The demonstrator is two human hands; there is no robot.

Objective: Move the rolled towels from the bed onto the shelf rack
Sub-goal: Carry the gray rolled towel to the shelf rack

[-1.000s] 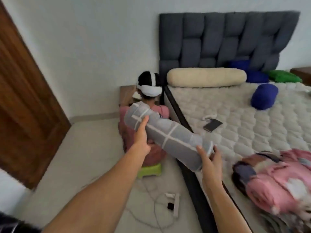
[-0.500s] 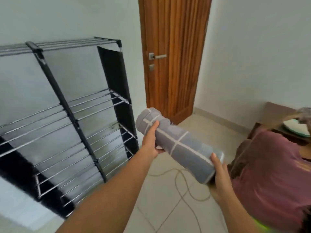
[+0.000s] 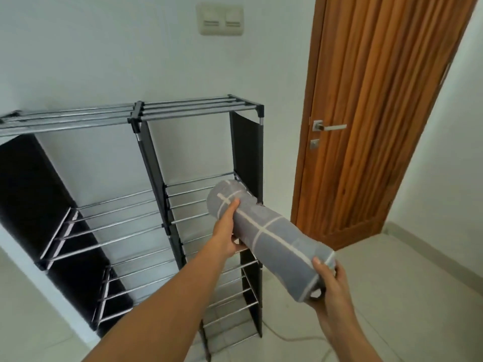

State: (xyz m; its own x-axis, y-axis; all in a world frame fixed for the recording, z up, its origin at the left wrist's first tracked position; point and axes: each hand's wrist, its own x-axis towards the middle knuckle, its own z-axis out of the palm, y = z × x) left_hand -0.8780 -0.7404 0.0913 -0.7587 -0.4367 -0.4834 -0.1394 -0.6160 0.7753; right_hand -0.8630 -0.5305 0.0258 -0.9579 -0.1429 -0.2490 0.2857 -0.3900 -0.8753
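A long rolled grey towel with pale cross stripes (image 3: 271,237) is held in the air in front of the shelf rack (image 3: 188,108). My left hand (image 3: 226,232) grips it near its far end, thumb on top. My right hand (image 3: 326,283) cups its near end from below. The far end of the roll is level with the right column's second tier of bars (image 3: 193,202). The rack is black-framed with chrome bars, two columns wide, and every tier I see is bare.
A wooden door (image 3: 379,121) with a metal lever handle (image 3: 329,126) stands to the right of the rack. A double wall switch (image 3: 220,19) is above it. Pale tiled floor (image 3: 392,296) lies below, with a thin cable (image 3: 292,338) running near the rack's foot.
My view has swung left from the bed to face the rack head-on. The towel, still in both hands, has come up close to the rack's right column.
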